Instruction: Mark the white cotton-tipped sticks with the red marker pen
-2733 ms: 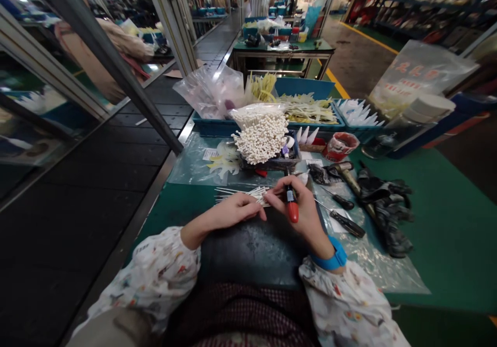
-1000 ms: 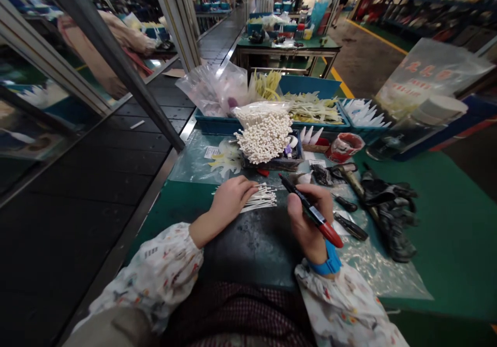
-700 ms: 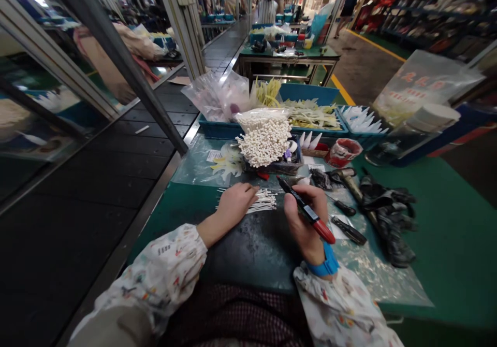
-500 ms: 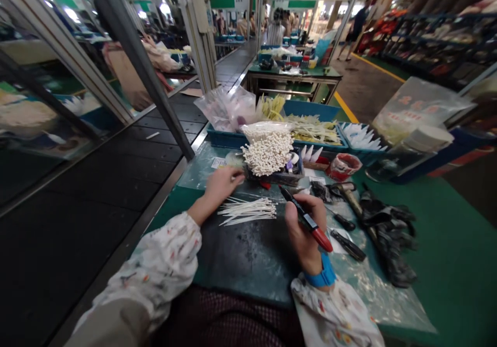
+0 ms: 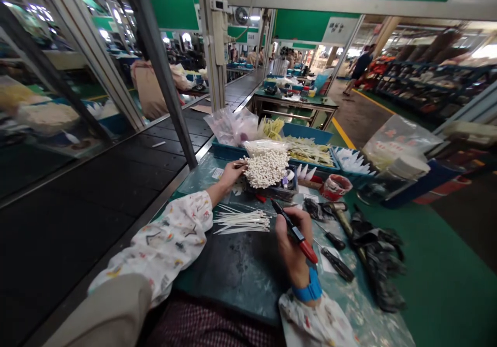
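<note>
My right hand (image 5: 295, 243) is closed around a black marker pen (image 5: 294, 229) with a red end, its tip pointing up and away from me. My left hand (image 5: 229, 176) reaches forward to the left edge of a thick bundle of thin white sticks with round tips (image 5: 267, 167). Its fingers are pinched together there, and what is between them is too small to make out. Between my two hands, a loose pile of similar thin white sticks (image 5: 243, 220) lies on a dark work mat (image 5: 233, 269).
Behind the bundle stand blue bins (image 5: 306, 132) with pale yellow strips and white pointed pieces. A red-smeared cup (image 5: 336, 186), screwdrivers (image 5: 337, 264), a hammer-like tool (image 5: 345, 217) and crumpled black material (image 5: 382, 259) lie at right. A conveyor (image 5: 143, 165) runs along the left.
My left hand has moved forward from beside the loose pile to the bundle's left edge. My right hand still grips the marker pen. The camera view has tilted up.
</note>
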Motion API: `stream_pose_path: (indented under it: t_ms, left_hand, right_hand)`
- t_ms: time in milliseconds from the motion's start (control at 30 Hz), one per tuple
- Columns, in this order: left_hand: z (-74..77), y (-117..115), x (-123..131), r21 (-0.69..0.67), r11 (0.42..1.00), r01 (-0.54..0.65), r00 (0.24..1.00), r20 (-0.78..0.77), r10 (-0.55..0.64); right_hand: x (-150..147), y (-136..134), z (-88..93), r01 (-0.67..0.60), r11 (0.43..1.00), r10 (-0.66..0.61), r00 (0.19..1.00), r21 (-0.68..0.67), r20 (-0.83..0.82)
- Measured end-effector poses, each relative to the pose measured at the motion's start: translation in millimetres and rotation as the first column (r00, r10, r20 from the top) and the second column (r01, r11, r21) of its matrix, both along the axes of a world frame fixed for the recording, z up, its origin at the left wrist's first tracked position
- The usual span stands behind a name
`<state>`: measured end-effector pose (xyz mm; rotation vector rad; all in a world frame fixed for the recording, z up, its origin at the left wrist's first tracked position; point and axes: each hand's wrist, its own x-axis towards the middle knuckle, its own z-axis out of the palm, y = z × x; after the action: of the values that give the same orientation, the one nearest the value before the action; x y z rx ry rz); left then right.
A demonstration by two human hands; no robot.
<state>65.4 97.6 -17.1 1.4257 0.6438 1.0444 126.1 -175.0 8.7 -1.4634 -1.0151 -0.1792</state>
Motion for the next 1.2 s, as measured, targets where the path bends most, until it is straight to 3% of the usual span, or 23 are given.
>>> stream_pose_path:
  t_ms: [133,333,433,533,633,700,767,867,1000,1200]
  left_hand:
    - [3.2,-4.4,2.9,-0.004,0.996,-0.085,0.991,0.101,0.085]
    - [24.2,-13.7,1.8,0.058,0.989,-0.138,0.977,0.172,0.126]
    - [43.1,-9.8,-3.8,0.073,0.983,-0.167,0.966,0.209,0.149]
    - [69.2,-10.5,-19.3,0.201,0.945,-0.258,0.939,0.281,0.196]
    - [91.0,-33.3,-39.1,0.340,0.882,-0.327,0.916,0.344,0.206]
    - [94.8,-61.4,-49.2,0.353,0.912,-0.210,0.955,0.275,0.113]
    - [87.8,-92.4,-55.0,0.215,0.974,0.072,0.987,0.125,-0.100]
    - [66.2,-127.0,-57.3,-0.084,0.908,0.410,0.905,-0.084,-0.416]
    - [45.6,-138.8,-58.6,-0.240,0.823,0.515,0.801,-0.208,-0.562]
    - [43.2,-135.0,-65.7,-0.257,0.766,0.589,0.712,-0.284,-0.642]
  right_hand:
    - [0.1,-0.8,1.0,-0.019,1.000,0.019,1.000,0.004,-0.004]
    - [-2.0,-3.6,3.4,-0.014,1.000,0.014,1.000,-0.027,0.007]
    - [-2.6,-3.0,2.3,0.011,1.000,-0.011,1.000,-0.020,0.022]
    - [0.3,1.6,-1.8,0.051,0.995,-0.056,0.997,0.080,0.056]
    - [5.7,8.0,-6.6,0.062,0.977,-0.087,0.990,0.206,0.112]
    - [8.2,10.7,-8.4,0.043,0.968,-0.072,0.991,0.246,0.109]
    - [8.5,11.6,-8.4,0.011,0.967,-0.025,0.998,0.255,0.050]
    - [6.7,11.2,-5.1,-0.021,0.976,0.033,0.998,0.217,-0.048]
    - [5.9,12.0,1.4,-0.081,0.990,0.091,0.992,0.114,-0.086]
    - [3.8,10.8,8.7,-0.231,0.973,0.232,0.972,0.017,-0.035]
